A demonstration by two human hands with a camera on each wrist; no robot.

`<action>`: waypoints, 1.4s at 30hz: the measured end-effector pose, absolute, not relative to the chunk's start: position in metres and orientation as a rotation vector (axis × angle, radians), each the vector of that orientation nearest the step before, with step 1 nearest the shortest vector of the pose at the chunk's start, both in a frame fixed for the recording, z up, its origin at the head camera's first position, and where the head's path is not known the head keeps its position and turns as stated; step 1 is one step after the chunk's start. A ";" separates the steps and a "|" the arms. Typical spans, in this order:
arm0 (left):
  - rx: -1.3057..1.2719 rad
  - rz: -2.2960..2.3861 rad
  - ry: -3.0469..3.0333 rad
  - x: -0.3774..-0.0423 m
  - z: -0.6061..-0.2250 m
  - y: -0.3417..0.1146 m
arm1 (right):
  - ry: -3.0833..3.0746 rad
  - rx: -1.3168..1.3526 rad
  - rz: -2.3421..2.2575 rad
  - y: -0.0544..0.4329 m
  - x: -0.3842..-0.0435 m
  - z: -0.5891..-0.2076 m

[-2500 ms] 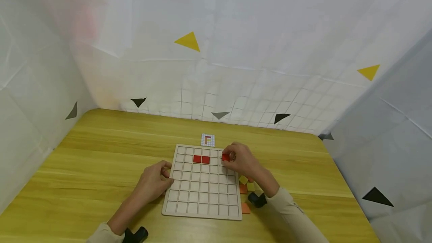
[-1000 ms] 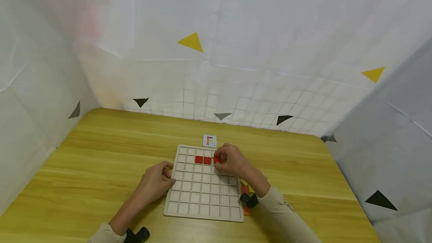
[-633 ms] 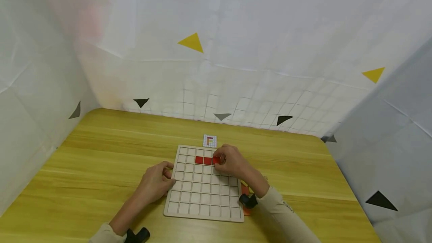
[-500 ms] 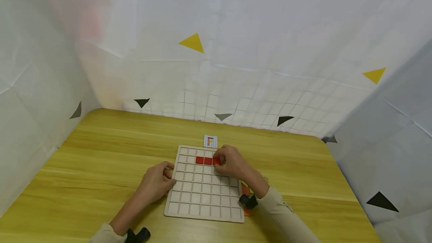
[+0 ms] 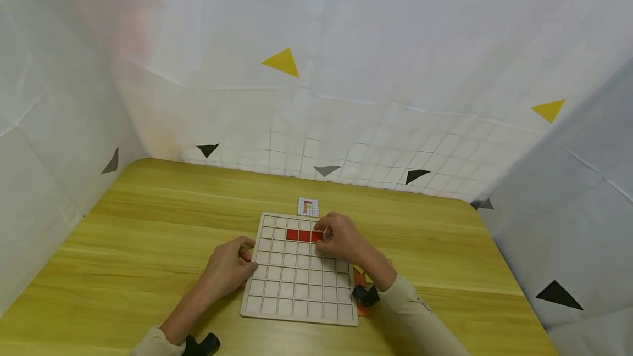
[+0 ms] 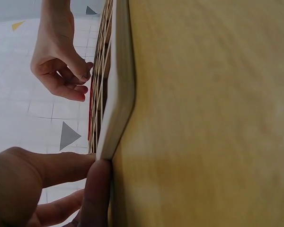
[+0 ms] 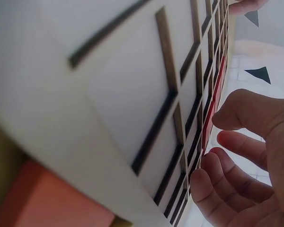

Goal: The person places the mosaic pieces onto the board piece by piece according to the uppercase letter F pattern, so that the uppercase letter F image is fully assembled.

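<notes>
A pale wooden grid board lies on the table. Three red square tiles sit side by side in one row near its far edge. My left hand holds the board's left edge; in the left wrist view its thumb and a finger pinch the corner. My right hand hovers at the rightmost red tile, fingers loosely bent. In the right wrist view the thumb and fingertips stand apart around that tile, which looks flat in its cell. Part of it is hidden by the fingers in the head view.
A small printed pattern card lies just beyond the board. Orange tiles and yellow ones lie along the board's right side, partly under my right forearm. White sheets with yellow and dark triangles surround the wooden table.
My right hand has brought the third red tile leftward into the cell beside the other two, then loosened its fingers from it. My left hand has stayed on the board's edge.
</notes>
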State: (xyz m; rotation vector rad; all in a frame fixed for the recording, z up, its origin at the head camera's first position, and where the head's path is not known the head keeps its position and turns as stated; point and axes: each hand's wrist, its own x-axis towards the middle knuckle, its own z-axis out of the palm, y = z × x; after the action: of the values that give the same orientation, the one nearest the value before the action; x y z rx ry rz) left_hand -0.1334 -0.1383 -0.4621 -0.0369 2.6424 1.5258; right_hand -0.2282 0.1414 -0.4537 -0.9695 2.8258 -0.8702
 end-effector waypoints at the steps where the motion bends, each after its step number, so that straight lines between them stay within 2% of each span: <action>1: -0.035 1.524 2.644 -0.133 -0.462 -0.138 | 2.829 -0.973 -0.879 0.142 -0.228 -0.454; 42: -0.027 1.501 2.658 -0.132 -0.460 -0.139 | 2.901 -0.915 -0.822 0.190 -0.225 -0.440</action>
State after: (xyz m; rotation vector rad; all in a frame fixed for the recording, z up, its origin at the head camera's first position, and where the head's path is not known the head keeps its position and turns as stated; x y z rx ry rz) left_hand -0.1323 -0.1386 -0.4599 -0.0271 2.6580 1.5012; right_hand -0.2249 0.1904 -0.4399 -0.9151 2.9015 -0.8219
